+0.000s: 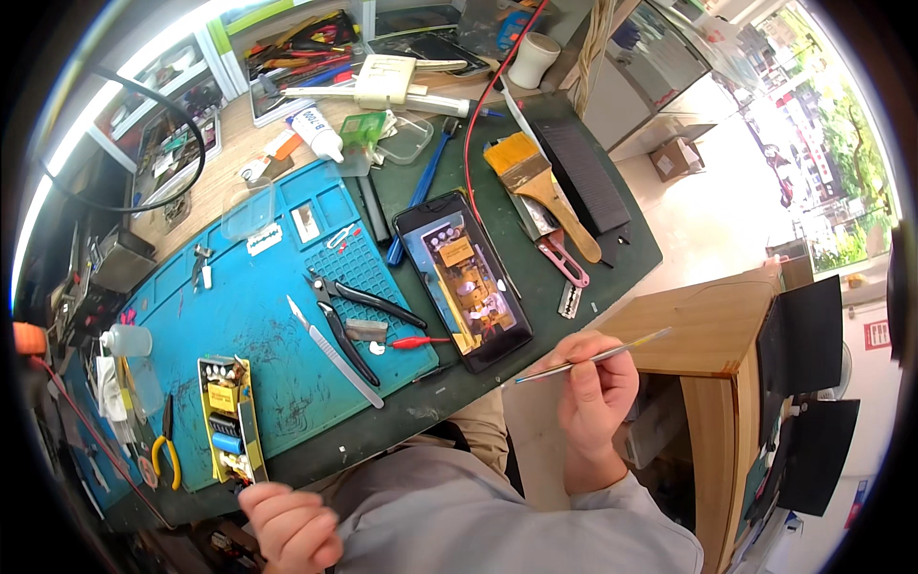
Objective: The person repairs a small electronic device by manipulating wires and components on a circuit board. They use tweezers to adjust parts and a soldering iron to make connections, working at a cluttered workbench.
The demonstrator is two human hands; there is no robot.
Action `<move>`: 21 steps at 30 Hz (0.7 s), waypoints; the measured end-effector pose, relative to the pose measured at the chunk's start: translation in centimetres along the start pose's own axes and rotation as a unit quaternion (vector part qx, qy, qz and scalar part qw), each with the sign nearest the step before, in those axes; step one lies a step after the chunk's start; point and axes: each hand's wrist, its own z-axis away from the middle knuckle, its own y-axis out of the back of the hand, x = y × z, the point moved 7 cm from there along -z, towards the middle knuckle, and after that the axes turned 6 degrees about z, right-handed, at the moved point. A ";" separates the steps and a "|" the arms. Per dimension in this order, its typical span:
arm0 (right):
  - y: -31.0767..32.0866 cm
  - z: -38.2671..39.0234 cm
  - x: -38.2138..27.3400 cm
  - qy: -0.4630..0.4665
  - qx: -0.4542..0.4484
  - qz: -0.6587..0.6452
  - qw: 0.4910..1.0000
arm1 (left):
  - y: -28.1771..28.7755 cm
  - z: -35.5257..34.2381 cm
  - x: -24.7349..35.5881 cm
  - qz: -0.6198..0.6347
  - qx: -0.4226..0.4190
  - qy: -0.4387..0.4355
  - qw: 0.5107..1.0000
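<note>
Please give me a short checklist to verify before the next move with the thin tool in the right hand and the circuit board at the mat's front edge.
1. Right hand holds the thin tool firmly: ok, fingers pinch it near the middle.
2. Tool tip is clear of the black tray: ok, the tip hangs beside the tray's near corner, apart from it.
3. Left hand grips the circuit board: not ok, it is closed just below the board, holding nothing visible.
4. Board lies flat on the blue mat: ok.
5. Scalpel and pliers are away from both hands: ok.
</note>
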 end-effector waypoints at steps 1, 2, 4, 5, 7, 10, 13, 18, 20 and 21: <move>-0.3 -0.1 0.3 -0.002 -0.012 -0.018 1.000 | 1.2 0.5 -0.2 -0.014 0.004 0.011 1.000; -0.7 -0.1 0.4 -0.003 -0.023 -0.031 0.999 | 2.2 1.2 -0.6 -0.024 0.037 -0.009 0.999; -1.2 -0.2 0.5 0.003 -0.029 -0.028 0.999 | 3.7 3.1 -1.7 -0.061 0.132 -0.030 0.989; -1.6 -0.3 0.6 0.003 -0.036 -0.026 0.999 | 4.4 3.4 -2.3 -0.074 0.150 -0.003 0.986; -2.0 -0.5 0.7 0.000 -0.034 -0.026 0.999 | 5.9 4.0 -3.5 -0.102 0.167 0.033 0.980; -2.2 -0.8 0.8 0.000 -0.032 -0.023 0.999 | 7.7 5.7 -5.6 -0.129 0.204 0.055 0.969; -2.3 -1.1 0.8 0.002 -0.025 -0.012 1.000 | 8.2 8.3 -7.7 -0.112 0.206 0.067 0.970; -2.7 -1.7 0.8 0.004 -0.007 0.019 1.000 | 8.0 8.9 -8.4 -0.071 0.184 0.063 0.978; -3.4 -2.1 0.7 -0.001 0.028 0.067 0.997 | 8.1 8.9 -8.5 -0.046 0.189 0.075 0.978; -3.7 -2.1 0.8 0.000 0.025 0.082 0.996 | 7.9 8.7 -8.4 -0.062 0.169 0.086 0.980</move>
